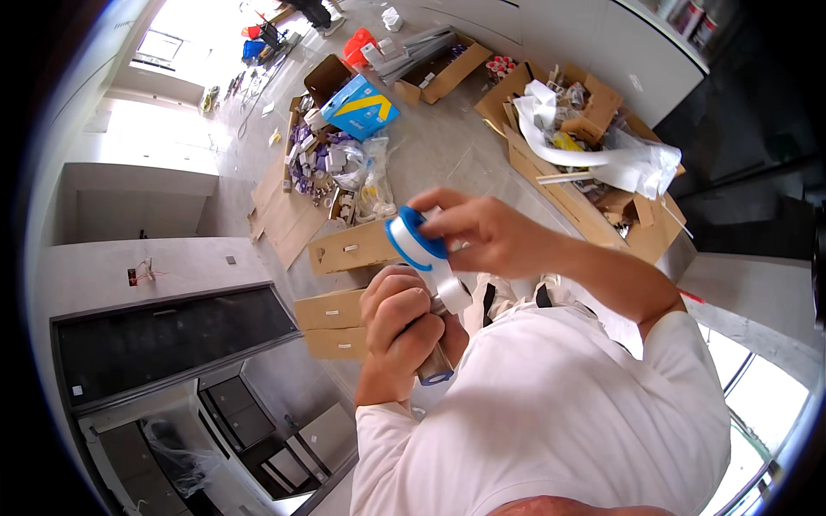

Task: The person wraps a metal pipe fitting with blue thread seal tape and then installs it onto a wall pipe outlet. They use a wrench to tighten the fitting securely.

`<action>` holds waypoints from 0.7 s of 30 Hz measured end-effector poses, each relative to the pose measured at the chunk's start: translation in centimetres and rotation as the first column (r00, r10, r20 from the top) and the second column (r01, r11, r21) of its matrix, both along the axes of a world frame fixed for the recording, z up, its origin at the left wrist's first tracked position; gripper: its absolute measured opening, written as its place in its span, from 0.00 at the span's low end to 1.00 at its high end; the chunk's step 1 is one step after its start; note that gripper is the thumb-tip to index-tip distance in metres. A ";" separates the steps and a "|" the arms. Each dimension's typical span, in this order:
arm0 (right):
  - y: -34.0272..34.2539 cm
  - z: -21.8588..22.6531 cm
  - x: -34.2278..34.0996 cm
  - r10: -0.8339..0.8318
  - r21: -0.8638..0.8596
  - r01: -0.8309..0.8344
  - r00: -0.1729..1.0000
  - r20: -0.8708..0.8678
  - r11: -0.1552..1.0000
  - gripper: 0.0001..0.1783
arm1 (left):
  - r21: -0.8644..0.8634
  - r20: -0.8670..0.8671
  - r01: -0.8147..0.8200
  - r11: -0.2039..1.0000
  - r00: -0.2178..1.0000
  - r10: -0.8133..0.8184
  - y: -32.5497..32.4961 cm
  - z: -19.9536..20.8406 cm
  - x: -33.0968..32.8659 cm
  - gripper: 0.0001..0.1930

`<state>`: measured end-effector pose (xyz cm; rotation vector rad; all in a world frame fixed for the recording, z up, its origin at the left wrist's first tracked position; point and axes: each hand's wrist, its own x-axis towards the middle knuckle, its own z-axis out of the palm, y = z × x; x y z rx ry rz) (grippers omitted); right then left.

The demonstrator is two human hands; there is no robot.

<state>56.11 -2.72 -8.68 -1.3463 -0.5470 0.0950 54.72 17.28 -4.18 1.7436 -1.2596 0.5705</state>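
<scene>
A roll of white thread seal tape on a blue spool (415,244) is held by my right hand (492,234), its fingers closed on the spool's far side. From the roll a wide white strip of tape (451,291) runs down to the top of a metal tube-shaped fitting (435,365). My left hand (399,320) is wrapped round that fitting, which is tilted; its lower end shows a dark bluish rim. Fingers and tape hide most of its upper part, so its exact kind cannot be made out.
Stacked brown cartons (335,311) stand just beyond my left hand. Farther off are a blue and yellow box (360,107), a carton of small purple and white packages (311,159), and a large carton of wrapping scraps (594,159). Dark cabinet panels (172,335) lie to the left.
</scene>
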 end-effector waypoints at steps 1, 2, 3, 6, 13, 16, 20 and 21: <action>0.9 -0.5 0.6 -0.002 -0.021 0.001 0.997 -0.074 1.000 0.17 | -0.017 0.011 -0.008 1.000 1.000 0.008 0.9 0.0 1.7 0.14; 1.9 -1.0 1.1 0.014 -0.031 -0.017 0.996 -0.092 0.999 0.17 | -0.031 0.032 -0.056 0.998 0.998 0.057 1.8 0.0 3.5 0.14; 2.5 -1.6 1.6 0.022 -0.048 -0.027 0.994 -0.107 0.998 0.17 | -0.054 0.055 -0.098 0.994 0.993 0.101 2.5 -0.1 5.7 0.14; 4.5 -1.7 3.0 0.086 0.089 -0.078 0.993 -0.087 0.993 0.16 | -0.111 0.121 -0.164 0.980 0.977 0.177 5.3 -0.3 12.1 0.13; 7.7 4.4 11.6 0.193 0.045 -0.206 0.961 0.198 0.978 0.16 | -0.083 0.111 -0.082 0.993 0.990 0.091 11.3 -1.0 19.9 0.14; 9.6 6.5 15.3 0.245 0.090 -0.263 0.954 0.172 0.961 0.20 | -0.121 0.084 -0.084 0.989 0.992 0.095 12.5 -1.7 20.4 0.12; 12.4 7.6 20.6 0.190 0.063 -0.200 0.972 0.135 0.978 0.25 | -0.171 0.093 -0.089 0.981 0.990 0.106 13.8 -0.8 20.6 0.10; 12.9 7.5 22.0 0.206 0.022 -0.209 0.974 0.093 0.978 0.23 | -0.161 0.090 -0.087 0.983 0.991 0.102 14.4 -0.6 20.6 0.11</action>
